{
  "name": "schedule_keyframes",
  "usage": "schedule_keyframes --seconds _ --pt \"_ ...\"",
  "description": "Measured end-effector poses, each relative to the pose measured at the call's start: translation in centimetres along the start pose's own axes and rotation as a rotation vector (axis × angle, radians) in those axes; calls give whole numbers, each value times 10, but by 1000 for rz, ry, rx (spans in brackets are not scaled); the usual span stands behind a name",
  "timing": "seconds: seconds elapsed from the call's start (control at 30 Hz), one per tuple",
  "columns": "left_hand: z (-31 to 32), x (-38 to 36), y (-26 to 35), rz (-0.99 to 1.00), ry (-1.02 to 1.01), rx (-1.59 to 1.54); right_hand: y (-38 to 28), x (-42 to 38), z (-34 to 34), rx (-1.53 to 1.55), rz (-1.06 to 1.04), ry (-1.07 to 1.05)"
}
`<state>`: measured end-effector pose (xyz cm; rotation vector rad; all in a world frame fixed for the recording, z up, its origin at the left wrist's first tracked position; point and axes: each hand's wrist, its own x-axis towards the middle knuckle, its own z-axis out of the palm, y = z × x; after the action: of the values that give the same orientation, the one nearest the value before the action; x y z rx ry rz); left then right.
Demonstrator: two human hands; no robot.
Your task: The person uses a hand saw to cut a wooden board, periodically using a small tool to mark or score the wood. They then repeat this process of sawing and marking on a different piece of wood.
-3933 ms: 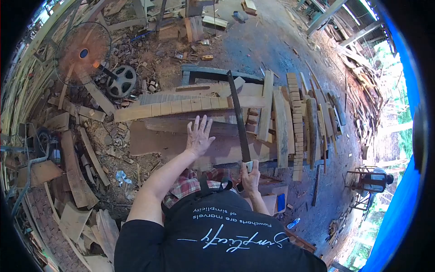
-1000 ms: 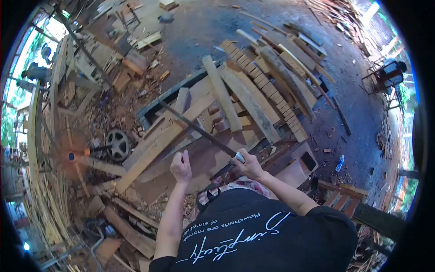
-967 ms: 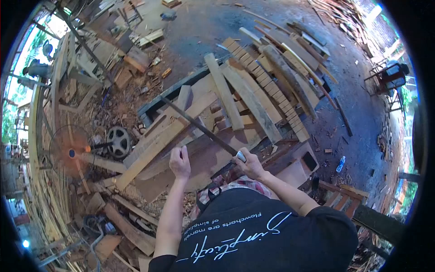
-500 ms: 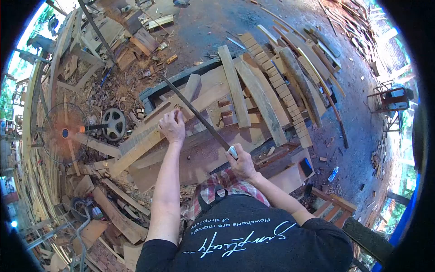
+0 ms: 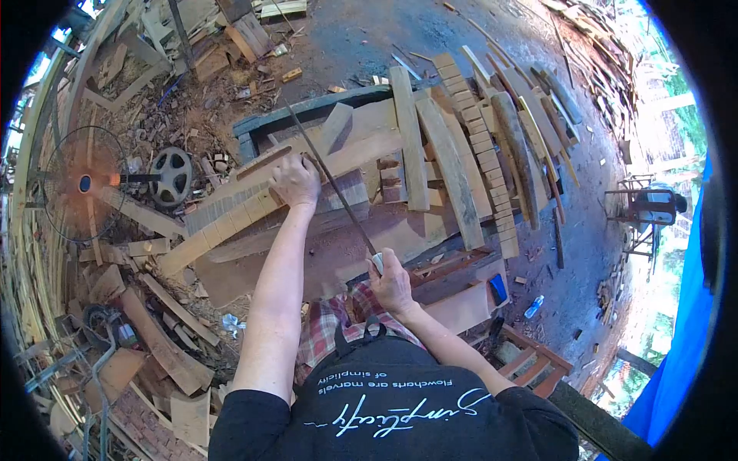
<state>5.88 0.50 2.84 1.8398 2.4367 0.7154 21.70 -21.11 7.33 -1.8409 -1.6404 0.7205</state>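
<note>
My right hand (image 5: pixel 392 284) is wrapped round the pale handle of a long thin dark tool (image 5: pixel 336 187), which looks like a saw or machete; its blade slants up and left over the bench. My left hand (image 5: pixel 295 181) rests on a long board (image 5: pixel 361 150) just left of the blade, fingers bent down on the wood; whether they pinch anything is hidden. Below and left of that hand lies a curved piece with evenly spaced cross lines (image 5: pixel 223 228). A short angled block (image 5: pixel 335 127) lies beyond the board, by the blade.
A round fan (image 5: pixel 85 183) and a spoked wheel (image 5: pixel 170 177) stand at the left. Thick curved planks (image 5: pixel 449 173) lie across the bench to the right. A bottle (image 5: pixel 534 306) is on the floor, a chair (image 5: pixel 649 206) at far right. Wood scraps cover the ground.
The camera view has shifted a little. The blade stands slightly steeper, and my right hand has moved left and down with the handle. My left hand lies flatter over the board.
</note>
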Motion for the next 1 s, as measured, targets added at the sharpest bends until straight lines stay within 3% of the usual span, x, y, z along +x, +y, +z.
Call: schedule_keyframes --seconds 0.07,0.37,0.57,0.8,0.93,1.0 --pt "2 -1 6 2 31 145 -4 -1 -2 0 8 -9" --pt "2 4 10 -59 -103 166 -15 0 -1 -92 -6 -14" --pt "8 6 11 -133 -120 184 -14 48 28 -81 -19 60" --pt "-5 5 13 -108 -231 185 -8 -22 -11 -41 62 2" --pt "-4 6 13 -83 -248 172 -28 50 18 -52 14 66" --pt "-3 8 12 -107 -240 204 -29 48 21 -41 17 73"
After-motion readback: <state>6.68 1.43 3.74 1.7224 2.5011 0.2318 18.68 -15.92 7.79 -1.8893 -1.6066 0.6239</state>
